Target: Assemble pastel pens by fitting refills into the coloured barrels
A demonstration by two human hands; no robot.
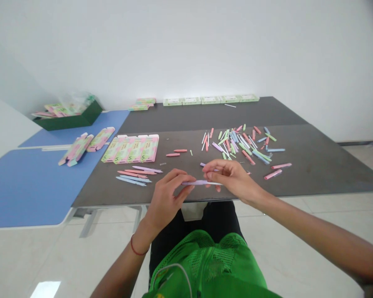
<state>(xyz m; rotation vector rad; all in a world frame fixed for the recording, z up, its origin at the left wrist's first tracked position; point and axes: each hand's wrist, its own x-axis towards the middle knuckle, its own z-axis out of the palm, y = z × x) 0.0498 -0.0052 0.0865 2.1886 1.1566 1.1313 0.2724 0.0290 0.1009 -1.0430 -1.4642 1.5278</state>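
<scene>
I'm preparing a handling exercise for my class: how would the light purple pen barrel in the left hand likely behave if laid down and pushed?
The light purple pen barrel would probably roll, since it looks slender and rounded. It seems stiff, running straight without sagging. It's likely light: the left hand appears to pinch just one end.

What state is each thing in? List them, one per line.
Left grip: closed on the purple barrel.
Right grip: fingers curled at the white rod; hold unclear.
Purple barrel: held level, white rod at its right end.
Slim pens: lying close together.
Loose pen parts: scattered.
Four cartons: lying side by side.
Cartons on blue table: flaps open.
Green bin: open, heaped.
</scene>
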